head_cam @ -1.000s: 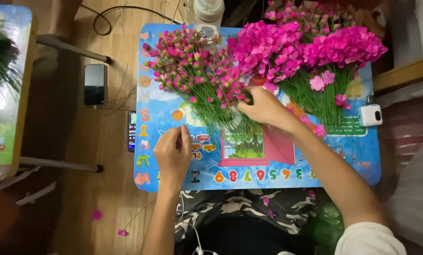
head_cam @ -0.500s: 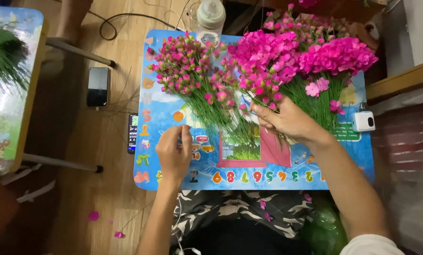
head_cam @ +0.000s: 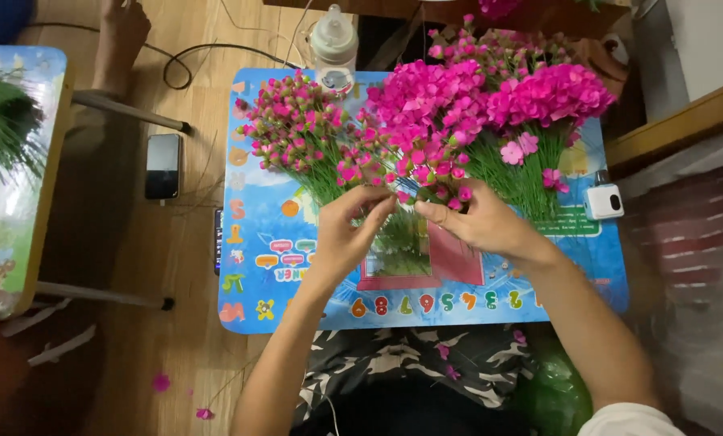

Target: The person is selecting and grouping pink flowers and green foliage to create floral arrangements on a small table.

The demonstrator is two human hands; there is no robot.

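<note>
Over the blue children's table [head_cam: 571,266] both hands now meet at its middle. The left hand [head_cam: 347,230], which a second ago hovered alone near the table's left part with fingers pinched, has moved right and up; its fingers are now narrowed around the thin green stems of a pink flower sprig [head_cam: 426,179]. The right hand [head_cam: 479,226], earlier pressed into the flowers further back on the table, has drawn toward the front edge and closes its fingertips on the same sprig from the other side, so that the two hands almost touch. The sprig sits just in front of the big heap of pink blossoms [head_cam: 458,105] covering the table's far half. A bunch of small pink buds [head_cam: 293,125] lies on the table's far left corner, as before. A baby bottle [head_cam: 334,44] stands at the far edge. A dark phone [head_cam: 163,165] lies on the floor left of the table.
</note>
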